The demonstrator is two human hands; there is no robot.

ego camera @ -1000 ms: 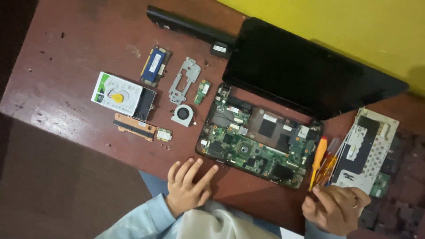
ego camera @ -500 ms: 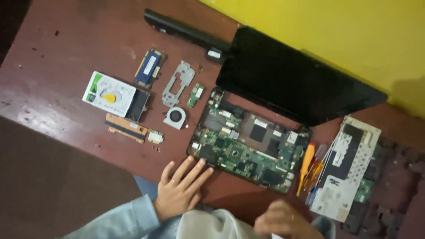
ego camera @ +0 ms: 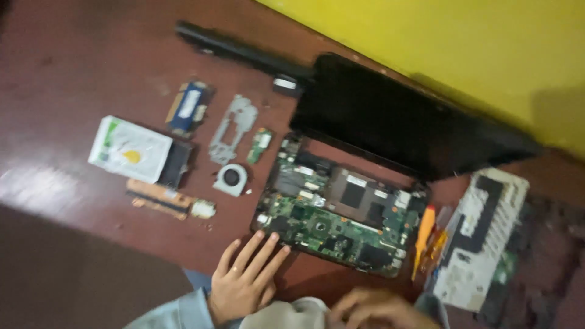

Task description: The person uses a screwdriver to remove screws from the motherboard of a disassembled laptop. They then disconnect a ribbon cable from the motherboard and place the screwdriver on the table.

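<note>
The opened laptop base (ego camera: 341, 213), its green circuit board bared, lies on the reddish worktop (ego camera: 79, 55) just beyond the left hand (ego camera: 244, 283); that hand rests flat, fingers spread, fingertips touching the board's near edge, gripping nothing. The right hand (ego camera: 375, 307) sits blurred at the bottom edge, below the board; its grip cannot be told; an orange screwdriver (ego camera: 423, 234) lies near it.

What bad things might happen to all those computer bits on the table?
The left hand rests flat with its fingertips at the edge of the bare green circuit board; a push or slip could possibly harm its small parts. The small loose pieces, like the fan and the little green card, lie spread on the table and might get knocked off or mixed up. The orange screwdriver beside the board could roll onto it.
</note>
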